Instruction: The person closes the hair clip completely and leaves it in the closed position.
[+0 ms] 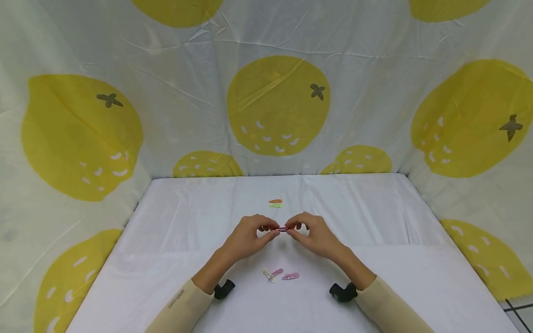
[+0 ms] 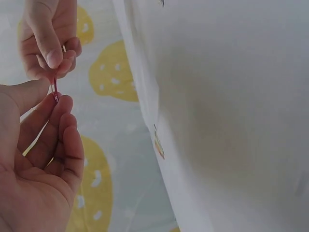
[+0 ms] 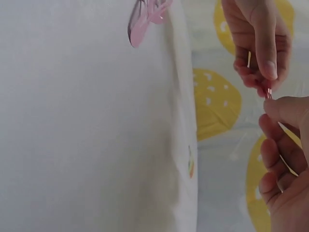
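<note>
A red snap hair clip (image 1: 282,229) is held up between both hands over the middle of the table. My left hand (image 1: 251,236) pinches one end of it between thumb and fingertips. At the opposite end, my right hand (image 1: 313,235) does the same. In the left wrist view the red clip (image 2: 55,86) appears edge-on as a thin strip with a narrow gap along it. Fingertips cover most of the red clip (image 3: 269,92) in the right wrist view.
Nearer my body on the white cloth (image 1: 175,273) lie a pink hair clip (image 1: 290,276) and, left of it, another pink clip (image 1: 276,272) overlapping pale clips (image 1: 267,275). Beyond the hands are an orange clip (image 1: 275,201) and a yellow-green clip (image 1: 275,206). Lemon-print curtains (image 1: 366,111) surround the table.
</note>
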Demonstrator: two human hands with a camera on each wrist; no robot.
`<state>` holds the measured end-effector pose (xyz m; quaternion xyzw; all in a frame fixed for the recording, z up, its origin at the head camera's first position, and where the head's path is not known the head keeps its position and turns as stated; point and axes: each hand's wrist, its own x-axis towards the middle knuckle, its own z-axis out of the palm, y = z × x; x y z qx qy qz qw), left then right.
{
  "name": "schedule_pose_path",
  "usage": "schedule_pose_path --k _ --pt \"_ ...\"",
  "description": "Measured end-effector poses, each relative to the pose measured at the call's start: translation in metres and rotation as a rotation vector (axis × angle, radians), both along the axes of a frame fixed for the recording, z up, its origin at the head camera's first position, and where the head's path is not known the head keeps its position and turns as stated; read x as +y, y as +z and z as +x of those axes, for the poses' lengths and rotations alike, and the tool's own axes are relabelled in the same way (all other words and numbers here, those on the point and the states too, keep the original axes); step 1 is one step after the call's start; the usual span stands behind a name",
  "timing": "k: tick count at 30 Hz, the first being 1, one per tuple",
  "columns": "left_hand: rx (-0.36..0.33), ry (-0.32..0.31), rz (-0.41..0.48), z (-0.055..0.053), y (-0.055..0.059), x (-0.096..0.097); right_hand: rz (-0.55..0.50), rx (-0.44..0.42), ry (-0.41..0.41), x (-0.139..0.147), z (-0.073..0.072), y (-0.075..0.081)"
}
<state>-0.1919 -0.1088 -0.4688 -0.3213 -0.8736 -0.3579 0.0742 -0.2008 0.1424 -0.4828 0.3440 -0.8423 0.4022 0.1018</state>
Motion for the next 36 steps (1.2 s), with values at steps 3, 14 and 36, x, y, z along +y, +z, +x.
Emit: schedule_pose_path --k 3,14,36 --pt "-0.015 0.022 0.023 -0.003 0.001 0.002 -0.027 0.011 0.011 0.002 -0.004 0.003" --pt "-0.016 0.071 0.111 -0.016 0.006 0.005 -0.081 0.13 -0.031 -0.002 -0.016 0.012" --pt "-0.057 0.129 0.197 -0.027 0.014 0.005 -0.137 0.234 -0.141 -0.02 -0.028 0.01"
